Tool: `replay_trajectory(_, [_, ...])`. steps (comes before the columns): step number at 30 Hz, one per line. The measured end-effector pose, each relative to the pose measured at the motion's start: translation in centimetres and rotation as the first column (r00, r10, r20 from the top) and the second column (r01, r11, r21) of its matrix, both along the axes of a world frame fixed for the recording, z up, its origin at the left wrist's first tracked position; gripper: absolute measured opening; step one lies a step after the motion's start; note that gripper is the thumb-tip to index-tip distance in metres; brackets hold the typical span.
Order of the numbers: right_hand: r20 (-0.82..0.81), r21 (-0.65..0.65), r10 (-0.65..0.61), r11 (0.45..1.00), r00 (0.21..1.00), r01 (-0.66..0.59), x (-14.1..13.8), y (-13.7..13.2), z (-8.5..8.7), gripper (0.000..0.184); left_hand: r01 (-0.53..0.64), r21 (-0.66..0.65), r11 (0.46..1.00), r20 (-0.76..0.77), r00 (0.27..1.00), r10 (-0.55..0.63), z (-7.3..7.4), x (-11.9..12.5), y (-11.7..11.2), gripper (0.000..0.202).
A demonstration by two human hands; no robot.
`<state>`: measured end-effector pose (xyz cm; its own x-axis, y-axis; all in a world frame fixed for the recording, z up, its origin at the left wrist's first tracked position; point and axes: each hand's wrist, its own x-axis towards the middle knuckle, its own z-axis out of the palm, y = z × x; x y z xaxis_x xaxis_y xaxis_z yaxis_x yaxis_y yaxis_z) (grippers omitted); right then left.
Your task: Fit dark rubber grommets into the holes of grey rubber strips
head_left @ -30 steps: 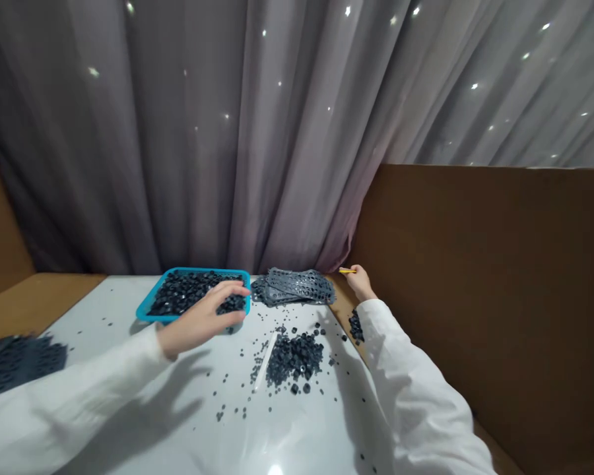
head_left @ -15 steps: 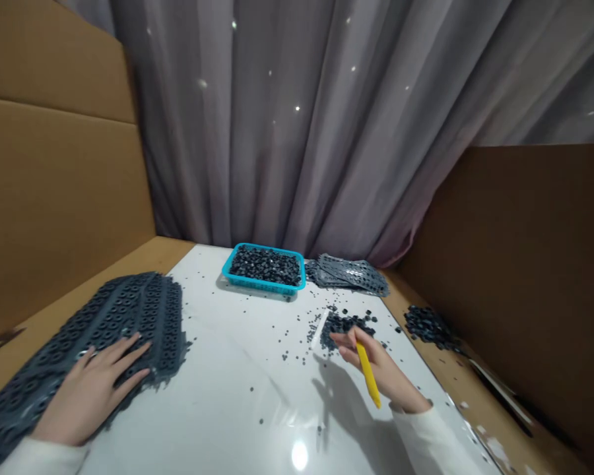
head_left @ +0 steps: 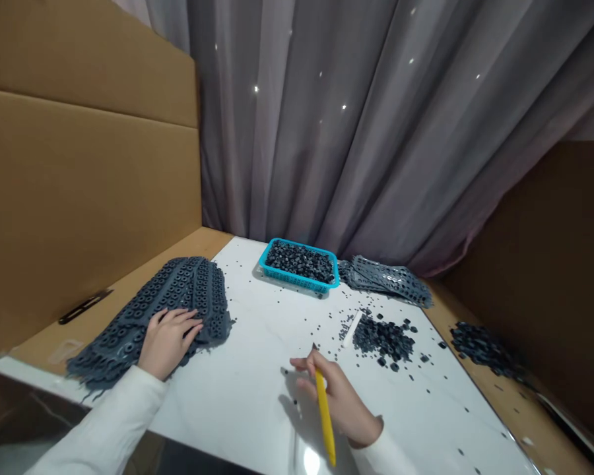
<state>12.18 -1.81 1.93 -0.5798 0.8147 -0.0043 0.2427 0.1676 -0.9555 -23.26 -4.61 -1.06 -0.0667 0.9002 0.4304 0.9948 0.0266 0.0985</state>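
My left hand (head_left: 167,340) lies on a stack of dark grey rubber sheets with rows of ring shapes (head_left: 153,313) at the left of the white table (head_left: 257,389); the fingers are slightly curled over the top sheet's edge. My right hand (head_left: 339,402) is closed around a yellow stick tool (head_left: 325,415), low in the middle of the table, tip pointing away from me. A pile of small dark rubber rings (head_left: 383,338) lies beyond the right hand, with a white stick (head_left: 351,328) beside it.
A blue basket (head_left: 297,280) full of dark rings stands at the back. Punched-out grey sheets (head_left: 386,280) lie to its right. Another ring pile (head_left: 485,343) rests on the wooden ledge at right. Cardboard walls stand left and right, a grey curtain behind. Black tweezers (head_left: 84,307) lie at left.
The view has swung left. My left hand left the blue basket and came down on the sheet stack. My right hand drew back from the far right corner to the table's middle with the yellow tool.
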Motion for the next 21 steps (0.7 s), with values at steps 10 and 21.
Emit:
replay_trajectory(10, [0.182,0.262,0.173,0.94,0.968,-0.217,-7.0,0.7,-2.3,0.032,0.152,-0.145,0.978,-0.022,0.987,-0.157,-1.1,2.8,0.5,0.044])
replay_trajectory(21, [-0.203,-0.414,-0.163,0.908,0.965,0.066,-10.3,8.1,-3.7,0.044,0.469,-0.102,0.877,-0.009,0.882,-0.472,-0.8,9.2,-0.1,0.027])
